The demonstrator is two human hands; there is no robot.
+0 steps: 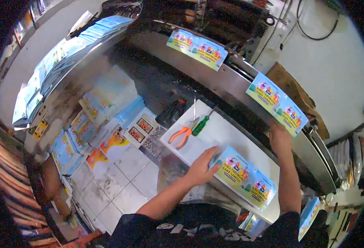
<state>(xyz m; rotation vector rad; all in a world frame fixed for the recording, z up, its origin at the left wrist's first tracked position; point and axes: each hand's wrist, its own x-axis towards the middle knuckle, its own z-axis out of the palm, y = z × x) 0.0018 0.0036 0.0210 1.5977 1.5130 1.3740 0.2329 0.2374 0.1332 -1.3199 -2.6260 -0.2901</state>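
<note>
The left hand (202, 167) lay at the left end of a stack (244, 177) of blue-and-yellow printed sheets, its fingers parted from the thumb, which rested at the edge of the top sheet. The stack lay on a white bench (237, 134), in front of the person. The right hand (280, 136) was raised to the near edge of the right sheet (277, 103), one of two on a metal rail (238, 80); its fingertips were obscured, and whether they gripped the sheet could not be told. The left sheet (197, 48), of like print, lay farther along the rail, well apart from the hand. Near the bench's far left end were orange-handled pliers (182, 134) and, just beside them, a green screwdriver (201, 126). A long row of booklets (72, 49) leaned along the upper left; below it, printed piles (103, 101) stood near pale floor tiles (126, 196).
</note>
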